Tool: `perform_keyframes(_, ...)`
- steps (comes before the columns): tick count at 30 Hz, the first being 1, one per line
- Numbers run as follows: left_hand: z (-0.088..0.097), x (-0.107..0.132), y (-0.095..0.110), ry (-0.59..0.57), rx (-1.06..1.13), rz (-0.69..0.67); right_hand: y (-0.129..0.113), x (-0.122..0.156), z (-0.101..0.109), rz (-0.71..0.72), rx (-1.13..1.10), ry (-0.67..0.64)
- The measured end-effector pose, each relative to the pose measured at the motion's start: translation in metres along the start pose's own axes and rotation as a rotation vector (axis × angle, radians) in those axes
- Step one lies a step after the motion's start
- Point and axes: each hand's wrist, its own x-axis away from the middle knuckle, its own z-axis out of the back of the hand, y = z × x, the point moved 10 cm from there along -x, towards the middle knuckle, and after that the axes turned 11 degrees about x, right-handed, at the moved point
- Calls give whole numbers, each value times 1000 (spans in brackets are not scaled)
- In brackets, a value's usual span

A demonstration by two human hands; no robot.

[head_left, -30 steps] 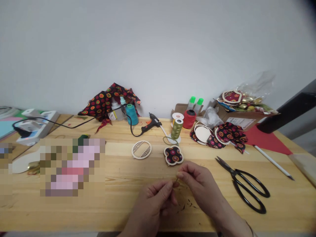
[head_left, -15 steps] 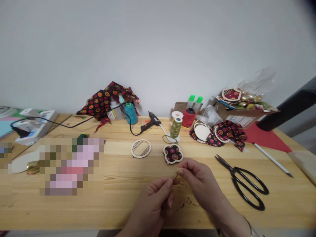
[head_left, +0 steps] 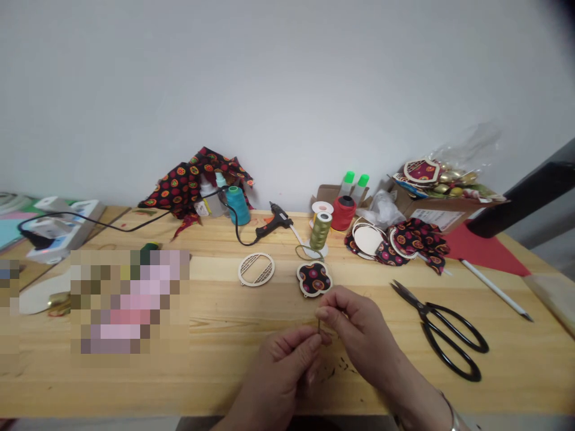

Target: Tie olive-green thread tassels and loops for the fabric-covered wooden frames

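Low over the front of the table, my left hand (head_left: 287,365) and my right hand (head_left: 354,326) are both closed in a pinch. A short stretch of thin olive cord (head_left: 319,325) runs between their fingertips, nearly upright; the rest of it is hidden by the fingers. Just beyond my right fingertips lies a four-lobed wooden frame (head_left: 314,279) backed with dark patterned fabric. Behind that, a spool of olive thread (head_left: 321,231) stands upright, with a loop of cord at its base. An oval wooden lattice frame (head_left: 256,269) rests flat to the left.
Black-handled scissors (head_left: 431,323) lie right of my hands, a white pencil (head_left: 496,290) beyond them. Along the back are a glue gun (head_left: 275,221), a teal thread cone (head_left: 238,205), a red thread cone (head_left: 344,214) and a filled cardboard box (head_left: 431,209). A power strip (head_left: 72,230) sits far left.
My left fingertips have shifted slightly right, and my right fingertips slightly left. The cord between them has turned from slanted to nearly upright. Objects on the table have stayed put.
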Motion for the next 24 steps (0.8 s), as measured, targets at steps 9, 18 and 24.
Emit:
perform_keyframes(9,-2,9,37,-27,-327,-254,-17,0,1,91,-65,30)
perform_keyframes(18,25,14,64,181,-143,-461,0,1,-23,-39,-532,-96)
perform_keyframes(24,30,12,64,173,-24,-476,-28,7,-46,51,-594,-258)
